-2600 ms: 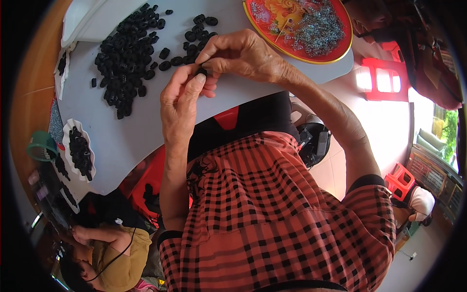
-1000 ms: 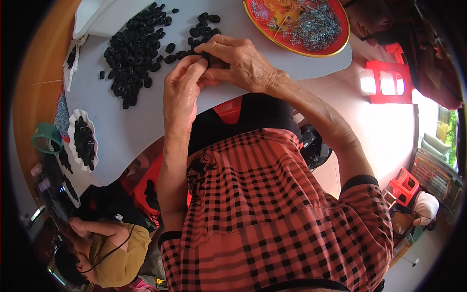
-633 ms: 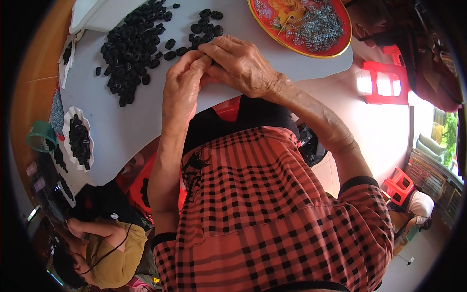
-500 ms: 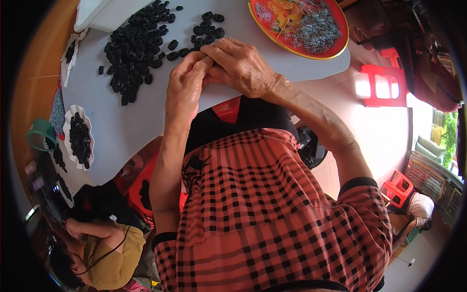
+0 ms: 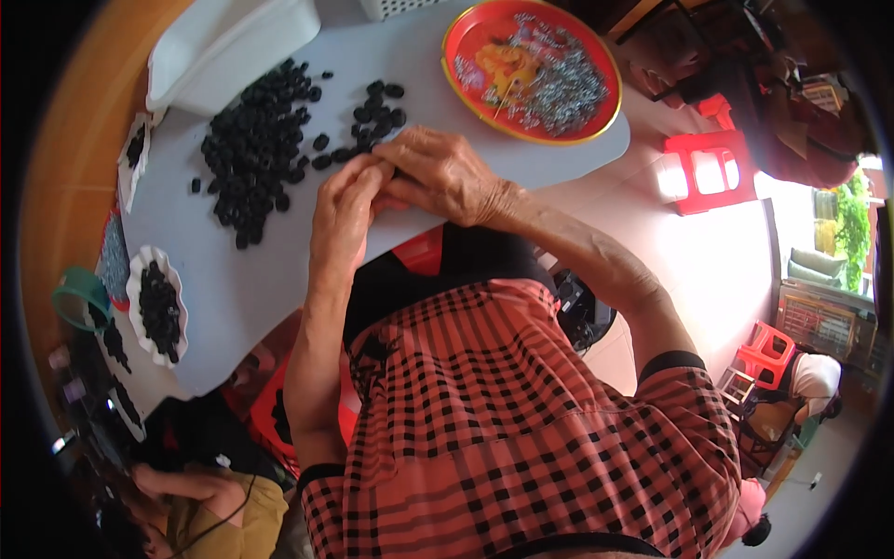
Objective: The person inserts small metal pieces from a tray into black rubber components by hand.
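My left hand (image 5: 343, 210) and my right hand (image 5: 440, 175) meet over the near edge of the pale table (image 5: 237, 298). Both are closed, fingertips pinched together; a sliver of something dark shows between them, but the fingers hide what it is. Just beyond my fingertips lies a small cluster of black ribbed round pieces (image 5: 377, 114), with a short line of them trailing toward my hands. A larger heap of the same black pieces (image 5: 247, 154) spreads to the left. Farther right stands a red round tray (image 5: 453, 70) with a gold rim, holding many small silvery metal parts (image 5: 568, 98).
A white scalloped dish (image 5: 136, 303) of black parts sits at the left edge, beside a green basket (image 5: 70, 300). At the back are a white bin (image 5: 251, 51) and a white perforated basket (image 5: 400, 7). Another person (image 5: 228, 512) sits lower left; a red stool (image 5: 712, 172) stands right.
The view has shifted, so the table and its contents, and my hands too, appear lower in the picture. My hands keep their pinched pose together.
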Demonstrator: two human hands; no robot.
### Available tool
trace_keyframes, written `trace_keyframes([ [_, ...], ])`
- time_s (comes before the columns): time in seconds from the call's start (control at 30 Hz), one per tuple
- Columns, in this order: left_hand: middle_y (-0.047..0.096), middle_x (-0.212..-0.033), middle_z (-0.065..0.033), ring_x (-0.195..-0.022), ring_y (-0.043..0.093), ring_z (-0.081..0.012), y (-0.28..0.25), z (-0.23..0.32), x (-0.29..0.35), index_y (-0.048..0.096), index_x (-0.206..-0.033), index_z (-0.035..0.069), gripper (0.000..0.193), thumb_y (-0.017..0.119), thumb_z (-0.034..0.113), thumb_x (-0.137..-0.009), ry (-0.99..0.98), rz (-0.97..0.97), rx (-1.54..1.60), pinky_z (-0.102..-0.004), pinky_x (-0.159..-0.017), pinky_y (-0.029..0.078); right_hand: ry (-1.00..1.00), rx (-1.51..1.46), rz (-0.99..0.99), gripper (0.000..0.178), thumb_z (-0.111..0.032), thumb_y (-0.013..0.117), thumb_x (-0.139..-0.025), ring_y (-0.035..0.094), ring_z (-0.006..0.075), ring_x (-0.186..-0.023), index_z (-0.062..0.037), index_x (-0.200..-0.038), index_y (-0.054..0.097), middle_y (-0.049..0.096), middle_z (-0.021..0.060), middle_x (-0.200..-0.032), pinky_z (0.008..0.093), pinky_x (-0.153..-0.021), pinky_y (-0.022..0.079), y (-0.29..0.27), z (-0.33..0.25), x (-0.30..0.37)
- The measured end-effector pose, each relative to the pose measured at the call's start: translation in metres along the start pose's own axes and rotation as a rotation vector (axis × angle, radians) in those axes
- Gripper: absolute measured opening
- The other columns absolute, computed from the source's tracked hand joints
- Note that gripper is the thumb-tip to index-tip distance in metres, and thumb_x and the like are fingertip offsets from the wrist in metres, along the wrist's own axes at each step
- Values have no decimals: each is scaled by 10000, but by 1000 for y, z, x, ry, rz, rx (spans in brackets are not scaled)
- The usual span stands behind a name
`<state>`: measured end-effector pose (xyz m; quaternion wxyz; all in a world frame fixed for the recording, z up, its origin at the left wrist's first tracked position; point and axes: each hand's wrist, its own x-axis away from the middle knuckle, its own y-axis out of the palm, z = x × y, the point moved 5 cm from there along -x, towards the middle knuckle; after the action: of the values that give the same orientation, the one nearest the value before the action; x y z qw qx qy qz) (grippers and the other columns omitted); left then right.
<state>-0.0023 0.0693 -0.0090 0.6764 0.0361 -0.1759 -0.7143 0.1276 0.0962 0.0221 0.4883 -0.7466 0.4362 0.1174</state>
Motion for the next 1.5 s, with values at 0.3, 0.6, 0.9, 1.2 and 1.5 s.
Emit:
trace_keyframes([
  [0.3, 650, -977, -246, -854, 645, -266, 6, -2, -15, 547, -1118, -42, 333, 458, 245, -975, -105, -42, 337, -353, -782, 526, -5, 302, 214, 259, -206, 738, -795, 628, 150, -605, -45, -988, 673, 659, 102, -769, 275, -535, 504, -87, 49, -91],
  [0.6, 643, -991, -213, -871, 637, -251, -38, 6, -12, 471, -1227, -44, 358, 495, 172, -943, -72, 151, 330, -346, -819, 516, -31, 480, 231, 321, -238, 696, -808, 580, 395, -853, 39, -952, 625, 612, 208, -889, 460, -774, 461, -112, 86, -127],
  [0.9, 662, -926, -153, -851, 630, -213, -36, 2, 1, 549, -1105, -36, 250, 495, 144, -939, 4, 83, 262, -321, -795, 501, 84, 181, -175, 196, -120, 658, -806, 638, 312, -739, -23, -976, 642, 607, 111, -930, 383, -659, 521, -8, 53, -60],
  [1.2, 657, -919, -149, -842, 631, -212, -30, 1, 18, 557, -1076, -37, 238, 499, 153, -944, 12, 109, 261, -321, -783, 503, 1, 165, -198, 226, -121, 659, -786, 608, 273, -845, -54, -1001, 645, 618, 65, -967, 386, -732, 497, 13, 36, -70],
  [1.5, 653, -911, -155, -843, 633, -228, -31, 0, 15, 545, -1083, -42, 247, 494, 159, -948, 18, 109, 302, -330, -784, 510, -22, 369, -455, 159, -138, 670, -778, 583, 202, -898, -90, -930, 678, 637, 0, -908, 368, -790, 445, 38, 42, -84],
])
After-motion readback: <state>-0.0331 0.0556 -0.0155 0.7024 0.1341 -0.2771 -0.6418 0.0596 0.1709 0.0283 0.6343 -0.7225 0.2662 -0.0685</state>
